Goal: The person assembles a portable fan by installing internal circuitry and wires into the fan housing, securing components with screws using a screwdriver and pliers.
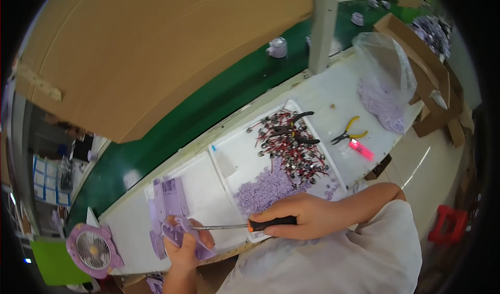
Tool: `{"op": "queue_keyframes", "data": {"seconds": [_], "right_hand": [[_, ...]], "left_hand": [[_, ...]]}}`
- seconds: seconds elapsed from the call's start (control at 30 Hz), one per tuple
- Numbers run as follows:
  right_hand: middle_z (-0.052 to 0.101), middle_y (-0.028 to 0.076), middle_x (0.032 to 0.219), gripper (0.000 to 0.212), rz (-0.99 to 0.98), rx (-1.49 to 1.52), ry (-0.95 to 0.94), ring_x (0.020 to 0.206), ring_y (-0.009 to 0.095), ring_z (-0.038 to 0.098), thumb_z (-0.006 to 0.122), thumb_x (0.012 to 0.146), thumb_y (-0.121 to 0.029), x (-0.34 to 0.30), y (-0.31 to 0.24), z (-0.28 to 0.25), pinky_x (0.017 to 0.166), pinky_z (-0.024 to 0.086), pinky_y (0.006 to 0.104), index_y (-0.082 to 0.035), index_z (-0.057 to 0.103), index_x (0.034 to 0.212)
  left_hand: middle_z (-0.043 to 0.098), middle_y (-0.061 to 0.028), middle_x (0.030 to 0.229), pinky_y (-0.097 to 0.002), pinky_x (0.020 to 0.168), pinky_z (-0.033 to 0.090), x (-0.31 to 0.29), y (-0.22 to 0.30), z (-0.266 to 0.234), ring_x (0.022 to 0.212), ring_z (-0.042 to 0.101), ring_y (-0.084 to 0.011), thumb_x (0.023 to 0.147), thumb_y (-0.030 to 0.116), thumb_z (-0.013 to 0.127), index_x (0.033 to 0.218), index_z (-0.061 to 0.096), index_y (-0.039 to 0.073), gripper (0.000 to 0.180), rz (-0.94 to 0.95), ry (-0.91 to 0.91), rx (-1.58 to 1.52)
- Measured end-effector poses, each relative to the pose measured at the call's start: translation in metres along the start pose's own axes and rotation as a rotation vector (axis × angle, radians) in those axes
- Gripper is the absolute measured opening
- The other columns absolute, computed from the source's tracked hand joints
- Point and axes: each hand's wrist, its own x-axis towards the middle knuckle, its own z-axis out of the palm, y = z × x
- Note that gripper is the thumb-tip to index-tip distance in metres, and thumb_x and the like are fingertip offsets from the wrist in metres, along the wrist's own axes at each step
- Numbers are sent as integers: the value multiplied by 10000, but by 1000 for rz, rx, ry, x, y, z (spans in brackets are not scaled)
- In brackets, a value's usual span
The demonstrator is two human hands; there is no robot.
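My left hand is closed around a light purple plastic part near the table's front edge. In my right hand is a screwdriver with a black and orange handle. Its long metal shaft points left and its tip meets the purple part, partly hidden by my left fingers. Just beyond my right hand lies a heap of small purple pieces in a white tray. The same tray holds several small metal components with red wires. Black-handled cutters rest on them.
Larger purple plastic parts lie left of the tray, past a purple fan. Yellow-handled pliers, a pink block and a clear bag of purple pieces sit right. Behind are a green conveyor and large cardboard.
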Motion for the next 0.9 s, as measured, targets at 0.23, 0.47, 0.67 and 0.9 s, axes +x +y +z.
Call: {"op": "queue_keyframes", "data": {"seconds": [0.23, 0.47, 0.67, 0.9], "right_hand": [[639, 103, 998, 324, 162, -133, -202, 806, 223, 631, 574, 853, -137, 2, -17, -29, 698, 485, 296, -69, 551, 1169], [647, 125, 914, 338, 144, -72, -114, 768, 208, 628, 565, 854, -218, 3, -5, -12, 667, 469, 304, -77, 562, 1161], [630, 109, 1035, 338, 114, -78, -215, 855, 176, 605, 579, 859, -198, 4, 1, -26, 768, 451, 264, -67, 557, 1170], [642, 56, 972, 338, 313, -75, -191, 775, 78, 565, 584, 866, -174, 12, -1, -13, 690, 446, 228, -63, 552, 1184]], "left_hand": [[545, -148, 658, -319, 489, 470, 3, 14, -12, 547, 563, -222, 831, 220, 609, 983, 333, 44, 361, -165, -262, 328], [521, -126, 632, -328, 436, 447, -2, -11, 3, 487, 538, -223, 830, 298, 610, 1014, 402, 25, 390, -25, 168, 143], [548, -120, 674, -325, 537, 468, -3, 7, -17, 584, 564, -199, 852, 152, 590, 940, 352, 50, 274, -311, -233, 287], [546, -139, 684, -325, 523, 461, -9, -21, -16, 575, 562, -206, 864, 136, 559, 984, 335, 75, 262, -229, -8, 81]]}}
